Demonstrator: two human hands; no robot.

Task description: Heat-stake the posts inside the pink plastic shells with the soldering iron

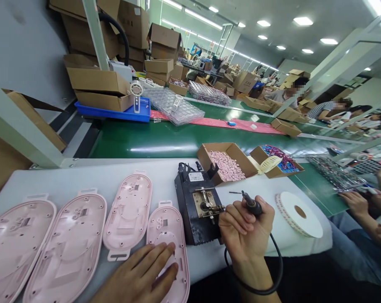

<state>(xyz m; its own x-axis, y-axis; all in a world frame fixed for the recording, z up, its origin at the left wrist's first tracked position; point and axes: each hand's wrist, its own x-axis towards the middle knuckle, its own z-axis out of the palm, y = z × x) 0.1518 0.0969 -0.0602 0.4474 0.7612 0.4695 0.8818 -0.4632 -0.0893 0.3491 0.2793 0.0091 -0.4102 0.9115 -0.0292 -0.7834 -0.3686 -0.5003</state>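
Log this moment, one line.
Left hand: on pink shell | Right hand: gripping corded tool | Tool tip: off shell | Black machine: beside shell

Pink shell lies flat, L of blk corded tool.

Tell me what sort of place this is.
Most likely a factory assembly line: a long green belt, people lined up alongside it, and several similar pink plastic shells laid out side by side.

Ceiling lights glow overhead; a grey wall stands at left — faintly smudged. A green conveyor belt stretches rightward.
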